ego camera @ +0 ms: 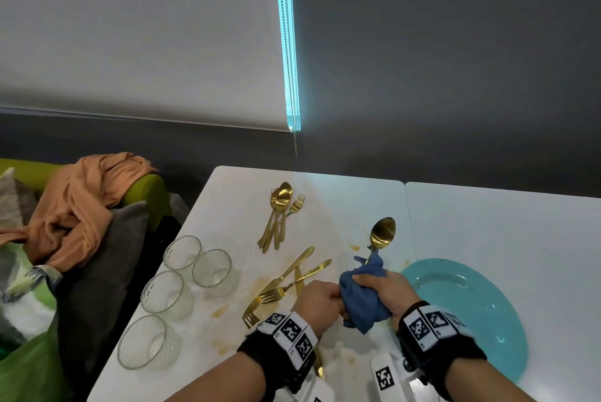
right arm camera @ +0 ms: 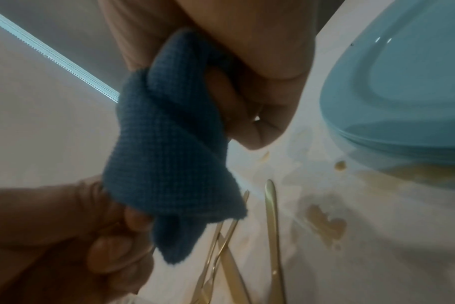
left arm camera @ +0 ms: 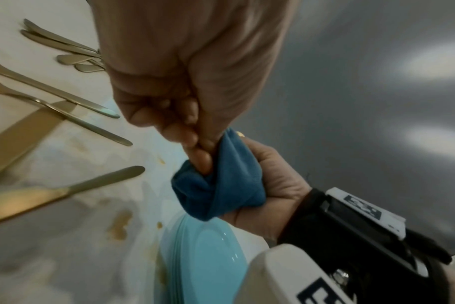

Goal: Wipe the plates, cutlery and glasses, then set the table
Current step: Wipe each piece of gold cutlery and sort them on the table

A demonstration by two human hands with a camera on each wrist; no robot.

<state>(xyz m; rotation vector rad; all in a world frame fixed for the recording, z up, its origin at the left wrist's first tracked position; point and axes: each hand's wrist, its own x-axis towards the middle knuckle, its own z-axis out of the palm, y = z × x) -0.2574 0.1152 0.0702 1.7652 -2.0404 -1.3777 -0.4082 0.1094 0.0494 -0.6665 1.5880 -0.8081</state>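
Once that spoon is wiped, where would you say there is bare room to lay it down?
Free: the right-hand table beyond the plate, and the strip between the cutlery pile and the far edge. Crowded: glasses on the left, and knives and forks amid stains in the middle.

Right hand (ego camera: pixel 387 291) fisted (fingers curled), left hand (ego camera: pixel 317 304) clenched beside it, wrists level

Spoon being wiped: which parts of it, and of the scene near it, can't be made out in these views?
- Spoon handle: head view, wrapped by the blue cloth gripped in the right hand.
- Left hand grip on the handle's end: hidden by its curled fingers.
- Spoon bowl: outside both wrist views.
- Teal plates: count unclear, bottom edge behind the right wrist.
- Cutlery pile: overlapping, count unclear.
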